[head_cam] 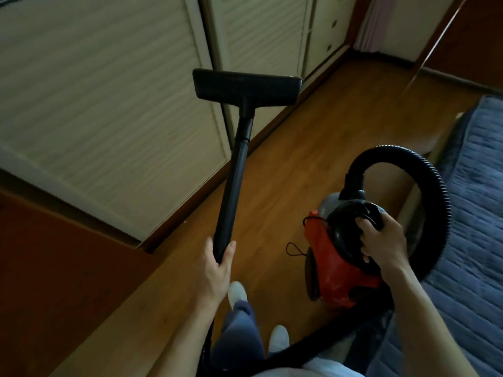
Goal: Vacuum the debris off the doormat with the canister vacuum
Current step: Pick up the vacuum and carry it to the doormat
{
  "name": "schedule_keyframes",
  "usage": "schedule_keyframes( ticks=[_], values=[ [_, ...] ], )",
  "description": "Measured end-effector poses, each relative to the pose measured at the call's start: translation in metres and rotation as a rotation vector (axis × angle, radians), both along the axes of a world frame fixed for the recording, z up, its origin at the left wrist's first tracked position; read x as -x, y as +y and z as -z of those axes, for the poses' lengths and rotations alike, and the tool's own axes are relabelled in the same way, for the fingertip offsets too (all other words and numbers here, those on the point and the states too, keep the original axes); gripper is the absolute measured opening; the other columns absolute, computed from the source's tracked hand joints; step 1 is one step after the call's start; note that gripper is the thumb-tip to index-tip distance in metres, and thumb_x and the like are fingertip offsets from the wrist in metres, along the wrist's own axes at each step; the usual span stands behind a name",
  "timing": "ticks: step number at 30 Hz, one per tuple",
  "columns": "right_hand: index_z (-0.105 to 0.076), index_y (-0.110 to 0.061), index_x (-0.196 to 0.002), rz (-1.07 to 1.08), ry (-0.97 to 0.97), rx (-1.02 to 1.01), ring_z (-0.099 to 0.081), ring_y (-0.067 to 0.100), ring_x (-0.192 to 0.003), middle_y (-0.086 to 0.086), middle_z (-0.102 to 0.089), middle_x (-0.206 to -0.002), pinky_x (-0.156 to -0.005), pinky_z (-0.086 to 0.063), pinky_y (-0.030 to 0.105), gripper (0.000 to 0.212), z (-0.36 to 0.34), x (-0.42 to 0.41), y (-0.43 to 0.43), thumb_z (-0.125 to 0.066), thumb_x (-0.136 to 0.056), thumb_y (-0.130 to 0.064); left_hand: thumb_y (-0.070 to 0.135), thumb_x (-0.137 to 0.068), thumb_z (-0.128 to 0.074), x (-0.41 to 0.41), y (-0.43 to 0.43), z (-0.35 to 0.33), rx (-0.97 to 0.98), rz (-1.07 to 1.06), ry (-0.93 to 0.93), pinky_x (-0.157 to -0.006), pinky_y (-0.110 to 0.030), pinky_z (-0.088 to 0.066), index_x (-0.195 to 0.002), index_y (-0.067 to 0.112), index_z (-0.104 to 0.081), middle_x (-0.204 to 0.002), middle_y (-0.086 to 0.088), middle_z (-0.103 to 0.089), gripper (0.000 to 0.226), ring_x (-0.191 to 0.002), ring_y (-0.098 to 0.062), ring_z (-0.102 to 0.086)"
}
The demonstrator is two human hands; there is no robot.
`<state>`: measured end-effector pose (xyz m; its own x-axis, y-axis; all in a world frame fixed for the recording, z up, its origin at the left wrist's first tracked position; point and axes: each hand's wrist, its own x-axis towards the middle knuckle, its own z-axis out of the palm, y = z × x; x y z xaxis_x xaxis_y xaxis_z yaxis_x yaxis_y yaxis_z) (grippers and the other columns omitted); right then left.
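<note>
While slatted doors (109,104) fill the upper left above the wooden floor (313,131), the left hand (217,268) grips the wand (234,180), the right hand (383,246) the canister vacuum (332,268) by its handle (351,216).

Under you is a brown wooden floor (313,126) in dim light. Cream louvered closet doors (95,104) line your left, with drawers (330,25) beyond them. A blue quilted bedspread (479,213) lies at your right.
</note>
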<state>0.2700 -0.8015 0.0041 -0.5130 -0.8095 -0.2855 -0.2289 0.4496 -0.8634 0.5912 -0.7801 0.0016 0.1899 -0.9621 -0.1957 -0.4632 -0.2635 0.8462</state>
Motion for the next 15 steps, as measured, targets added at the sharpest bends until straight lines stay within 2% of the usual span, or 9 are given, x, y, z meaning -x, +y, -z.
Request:
schedule_keyframes(
  ticks=[3, 5, 6, 8, 11, 12, 13, 14, 15],
  values=[
    [-0.066, -0.032, -0.095, 0.016, 0.029, -0.014, -0.05, 0.023, -0.039, 0.007, -0.055, -0.055, -0.043, -0.046, 0.033, 0.009, 0.0, 0.004, -0.032, -0.062, -0.094, -0.024, 0.046, -0.095, -0.053, 0.014, -0.047, 0.002, -0.018, 0.048, 0.032, -0.096, -0.004, -0.029, -0.155, -0.002, -0.029, -0.148, -0.012, -0.049, 0.08, -0.136, -0.023, -0.048],
    [-0.066, -0.032, -0.098, 0.024, 0.058, -0.019, -0.05, 0.023, -0.038, 0.007, -0.056, -0.055, -0.041, -0.046, 0.032, 0.012, -0.001, 0.009, -0.056, -0.061, -0.095, -0.023, 0.029, -0.1, -0.058, 0.021, -0.083, 0.005, -0.027, 0.082, -0.009, -0.082, 0.006, -0.033, -0.148, -0.007, -0.038, -0.124, 0.001, -0.055, 0.063, -0.118, -0.017, -0.058],
    [-0.066, -0.033, -0.101, 0.031, 0.076, -0.024, -0.051, 0.023, -0.038, 0.008, -0.057, -0.056, -0.041, -0.046, 0.031, 0.013, -0.002, 0.011, -0.068, -0.061, -0.096, -0.022, 0.025, -0.101, -0.059, 0.025, -0.103, 0.004, -0.024, 0.098, -0.025, -0.071, 0.007, -0.036, -0.143, -0.009, -0.044, -0.106, 0.009, -0.053, 0.056, -0.1, -0.011, -0.061],
    [-0.066, -0.031, -0.108, 0.061, 0.109, -0.034, -0.054, 0.025, -0.039, 0.01, -0.06, -0.06, -0.041, -0.047, 0.031, 0.016, -0.003, 0.015, -0.096, -0.061, -0.096, -0.023, 0.027, -0.1, -0.06, 0.032, -0.147, 0.004, -0.027, 0.153, -0.029, -0.062, 0.002, -0.04, -0.135, -0.008, -0.051, -0.088, 0.012, -0.051, 0.05, -0.076, 0.003, -0.052],
    [-0.065, -0.029, -0.117, 0.121, 0.168, -0.056, -0.06, 0.03, -0.043, 0.009, -0.066, -0.069, -0.041, -0.049, 0.032, 0.023, -0.008, 0.02, -0.142, -0.061, -0.095, -0.024, 0.035, -0.099, -0.059, 0.039, -0.221, -0.007, -0.001, 0.228, 0.005, -0.064, -0.005, -0.048, -0.136, 0.001, -0.055, -0.106, -0.005, -0.065, 0.051, -0.084, -0.015, -0.065],
    [-0.065, -0.029, -0.118, 0.145, 0.179, -0.06, -0.062, 0.03, -0.045, 0.008, -0.067, -0.072, -0.041, -0.049, 0.032, 0.023, -0.012, 0.023, -0.157, -0.061, -0.095, -0.025, 0.04, -0.098, -0.059, 0.04, -0.247, -0.009, 0.001, 0.236, 0.038, -0.07, -0.012, -0.054, -0.139, 0.004, -0.054, -0.112, -0.011, -0.068, 0.055, -0.093, -0.026, -0.069],
    [-0.065, -0.029, -0.117, 0.173, 0.184, -0.06, -0.062, 0.029, -0.045, 0.008, -0.067, -0.073, -0.04, -0.049, 0.032, 0.022, -0.015, 0.026, -0.172, -0.061, -0.096, -0.025, 0.047, -0.095, -0.058, 0.041, -0.271, -0.01, 0.003, 0.247, 0.059, -0.079, -0.029, -0.06, -0.14, 0.007, -0.053, -0.115, -0.017, -0.069, 0.06, -0.099, -0.036, -0.07],
    [-0.066, -0.027, -0.113, 0.201, 0.187, -0.055, -0.061, 0.028, -0.043, 0.008, -0.066, -0.072, -0.04, -0.049, 0.032, 0.018, -0.018, 0.028, -0.185, -0.061, -0.095, -0.025, 0.054, -0.092, -0.057, 0.044, -0.292, -0.015, 0.014, 0.262, 0.067, -0.083, -0.044, -0.061, -0.141, 0.009, -0.052, -0.115, -0.021, -0.069, 0.066, -0.101, -0.042, -0.07],
    [-0.066, -0.025, -0.108, 0.226, 0.191, -0.047, -0.06, 0.027, -0.042, 0.009, -0.065, -0.069, -0.04, -0.049, 0.032, 0.013, -0.02, 0.031, -0.197, -0.062, -0.095, -0.025, 0.058, -0.089, -0.056, 0.046, -0.311, -0.018, 0.023, 0.275, 0.059, -0.084, -0.05, -0.06, -0.14, 0.01, -0.053, -0.113, -0.023, -0.069, 0.07, -0.1, -0.045, -0.069]
  ],
)
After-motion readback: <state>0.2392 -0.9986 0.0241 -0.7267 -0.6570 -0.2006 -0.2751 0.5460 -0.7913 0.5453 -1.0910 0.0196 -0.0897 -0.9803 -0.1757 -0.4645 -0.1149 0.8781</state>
